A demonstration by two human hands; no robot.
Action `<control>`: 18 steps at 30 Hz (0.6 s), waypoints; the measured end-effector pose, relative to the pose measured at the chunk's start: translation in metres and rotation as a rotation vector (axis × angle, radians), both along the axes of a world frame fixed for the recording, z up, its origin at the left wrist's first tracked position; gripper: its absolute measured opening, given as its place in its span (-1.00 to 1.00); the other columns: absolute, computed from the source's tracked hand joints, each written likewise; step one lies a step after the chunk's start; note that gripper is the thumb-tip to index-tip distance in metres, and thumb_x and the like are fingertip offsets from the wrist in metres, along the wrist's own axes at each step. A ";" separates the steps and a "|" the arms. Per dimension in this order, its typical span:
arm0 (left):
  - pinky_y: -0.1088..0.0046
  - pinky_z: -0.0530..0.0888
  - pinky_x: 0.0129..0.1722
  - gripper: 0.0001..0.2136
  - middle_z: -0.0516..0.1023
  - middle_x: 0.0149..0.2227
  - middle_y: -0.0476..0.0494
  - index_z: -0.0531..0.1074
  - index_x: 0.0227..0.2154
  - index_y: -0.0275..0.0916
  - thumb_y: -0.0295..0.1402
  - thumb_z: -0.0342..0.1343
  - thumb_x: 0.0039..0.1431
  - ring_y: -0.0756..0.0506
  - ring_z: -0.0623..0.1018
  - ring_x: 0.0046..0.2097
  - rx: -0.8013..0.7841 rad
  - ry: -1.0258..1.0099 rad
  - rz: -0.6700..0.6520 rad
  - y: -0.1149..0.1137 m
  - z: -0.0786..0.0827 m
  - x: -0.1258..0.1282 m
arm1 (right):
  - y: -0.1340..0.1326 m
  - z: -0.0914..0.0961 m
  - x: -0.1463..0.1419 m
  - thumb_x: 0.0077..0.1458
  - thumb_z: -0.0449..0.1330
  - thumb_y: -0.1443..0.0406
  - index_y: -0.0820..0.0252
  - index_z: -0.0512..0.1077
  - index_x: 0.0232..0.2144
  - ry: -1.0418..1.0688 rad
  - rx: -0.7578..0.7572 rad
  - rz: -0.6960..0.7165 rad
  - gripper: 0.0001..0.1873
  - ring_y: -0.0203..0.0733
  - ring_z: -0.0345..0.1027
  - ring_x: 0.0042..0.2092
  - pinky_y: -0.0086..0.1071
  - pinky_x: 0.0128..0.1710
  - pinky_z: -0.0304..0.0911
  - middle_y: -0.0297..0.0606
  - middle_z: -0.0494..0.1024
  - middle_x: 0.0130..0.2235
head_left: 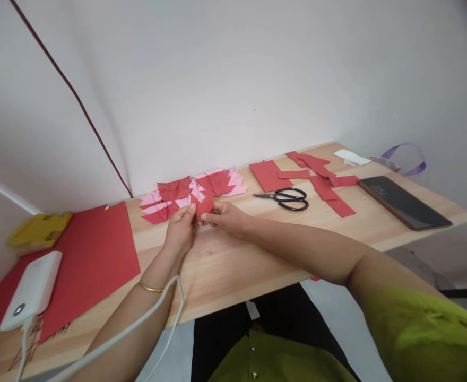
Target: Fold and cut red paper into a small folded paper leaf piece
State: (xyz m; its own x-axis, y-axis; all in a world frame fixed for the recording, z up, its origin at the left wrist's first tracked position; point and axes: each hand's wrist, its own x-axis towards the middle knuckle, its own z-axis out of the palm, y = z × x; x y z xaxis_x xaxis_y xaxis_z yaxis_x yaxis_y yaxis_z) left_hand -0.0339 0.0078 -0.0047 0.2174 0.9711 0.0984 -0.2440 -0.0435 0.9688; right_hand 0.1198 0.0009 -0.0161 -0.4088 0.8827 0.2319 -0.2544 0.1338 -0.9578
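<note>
A small piece of red paper [205, 206] is held up between my two hands, over the table. My left hand [181, 225] pinches its left side between thumb and fingers. On the right side, my right hand [226, 216] grips the same paper, its thumb lying across the lower edge. Just behind my hands lie several folded red paper pieces [173, 188] and folded pink paper pieces [237, 180], overlapping each other. Black-handled scissors [283, 198] rest to the right, blades pointing left.
Red paper strips [331, 193] and a red paper rectangle [270, 176] lie at the right, near a dark phone [404, 202]. At left are a large red sheet [98, 260], a white power bank [34, 289] and a yellow packet [40, 231]. A white cable [130, 323] crosses my left forearm.
</note>
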 end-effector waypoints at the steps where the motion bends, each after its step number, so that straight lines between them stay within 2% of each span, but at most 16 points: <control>1: 0.49 0.36 -0.42 -0.72 0.43 -0.59 -0.04 0.42 -0.53 -0.31 -0.16 0.16 0.09 0.02 0.42 -0.49 -0.015 -0.021 -0.013 0.000 0.001 0.000 | 0.000 0.001 0.000 -0.03 0.27 0.13 0.25 0.41 -0.39 0.003 -0.008 0.003 -0.71 -0.40 0.18 -0.44 -0.46 -0.40 0.13 -0.34 0.47 -0.41; 6: 0.50 0.39 -0.37 -0.76 0.44 -0.58 0.00 0.38 -0.56 -0.29 -0.25 0.27 -0.02 0.03 0.44 -0.48 -0.001 0.024 -0.006 -0.005 0.006 0.001 | 0.001 0.004 0.000 -0.05 0.28 0.13 0.25 0.39 -0.39 0.021 -0.080 -0.041 -0.70 -0.41 0.14 -0.48 -0.47 -0.44 0.08 -0.38 0.42 -0.46; 9: 0.51 0.38 -0.39 -0.75 0.42 -0.60 0.01 0.38 -0.58 -0.29 -0.23 0.24 0.01 0.04 0.43 -0.50 -0.001 0.060 0.030 -0.007 0.005 0.001 | 0.001 0.006 0.002 -0.04 0.28 0.13 0.25 0.39 -0.39 0.011 -0.044 0.007 -0.71 -0.41 0.14 -0.47 -0.46 -0.44 0.08 -0.37 0.41 -0.45; 14: 0.49 0.37 -0.43 -0.74 0.45 -0.58 -0.05 0.42 -0.54 -0.30 -0.19 0.19 0.06 0.02 0.43 -0.50 -0.034 -0.027 0.025 -0.006 0.003 0.001 | 0.003 0.008 0.004 0.03 0.23 0.13 0.26 0.42 -0.36 0.013 0.024 0.086 -0.72 -0.34 0.27 -0.35 -0.43 -0.33 0.15 -0.30 0.46 -0.37; 18: 0.48 0.38 -0.42 -0.73 0.45 -0.57 -0.04 0.41 -0.52 -0.29 -0.16 0.20 0.04 0.02 0.43 -0.49 -0.083 -0.074 0.033 -0.005 0.004 0.002 | 0.002 0.011 0.004 -0.02 0.26 0.14 0.25 0.42 -0.37 0.027 -0.040 0.049 -0.72 -0.35 0.25 -0.39 -0.44 -0.38 0.13 -0.31 0.46 -0.40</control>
State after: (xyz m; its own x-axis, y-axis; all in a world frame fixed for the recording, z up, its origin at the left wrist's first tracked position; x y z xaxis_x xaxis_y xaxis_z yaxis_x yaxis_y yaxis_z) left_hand -0.0321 0.0029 -0.0011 0.1807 0.9830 0.0323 -0.3143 0.0266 0.9490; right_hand 0.1234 0.0033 -0.0053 -0.4454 0.8708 0.2083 -0.2856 0.0823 -0.9548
